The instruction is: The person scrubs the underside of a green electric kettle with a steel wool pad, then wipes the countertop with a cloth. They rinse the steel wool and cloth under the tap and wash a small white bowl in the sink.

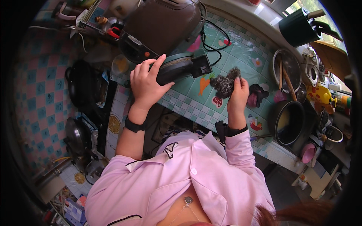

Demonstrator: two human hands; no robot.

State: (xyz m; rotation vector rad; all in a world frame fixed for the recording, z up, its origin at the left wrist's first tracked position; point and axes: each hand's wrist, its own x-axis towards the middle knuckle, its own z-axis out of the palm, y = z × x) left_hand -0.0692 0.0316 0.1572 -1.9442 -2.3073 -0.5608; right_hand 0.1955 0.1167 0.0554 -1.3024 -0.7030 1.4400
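Observation:
My left hand (147, 80) grips the side of a round black appliance (176, 67), fingers over the top and thumb low on its wall. This appliance has a teal-looking rim and a black block (201, 66) with a recess, facing right. Most of its left part is hidden behind my hand. Pinched between the fingertips and thumb of my right hand (239, 91) is a ragged dark grey scourer (224, 83), resembling steel wool. The scourer is apart from the appliance, over the green tiled-pattern counter cover (192, 91). A crumpled black and pink piece (257, 95) lies just right of my right hand.
A large brown appliance (161, 25) stands behind my left hand, and a black cord (219, 48) loops beside it. To the right are a dark pot (285, 123), a metal bowl (292, 67) with chopsticks, and a knife block (297, 28). Dark pans (80, 84) sit at left.

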